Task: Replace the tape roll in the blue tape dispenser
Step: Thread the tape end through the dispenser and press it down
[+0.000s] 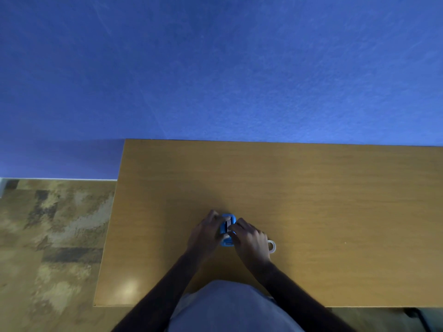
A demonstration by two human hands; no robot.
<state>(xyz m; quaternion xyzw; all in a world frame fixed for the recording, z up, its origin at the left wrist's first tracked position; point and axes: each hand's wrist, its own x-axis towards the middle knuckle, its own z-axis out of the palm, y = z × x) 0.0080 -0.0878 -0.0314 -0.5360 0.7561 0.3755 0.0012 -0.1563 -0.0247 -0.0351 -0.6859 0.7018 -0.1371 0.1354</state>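
A small blue tape dispenser (227, 243) lies on the wooden table (311, 188), between my two hands. My left hand (206, 233) wraps its left side and grips it. My right hand (250, 238) presses against its right side, fingertips on the pale part at its top middle. A white tape roll (272, 246) lies flat on the table just right of my right hand, partly hidden behind it. Most of the dispenser's body is covered by my fingers.
The table's left edge (112, 221) drops to a mottled brown floor (48, 236). A blue wall (215, 68) rises right behind the table's far edge. The near edge runs under my forearms and torso.
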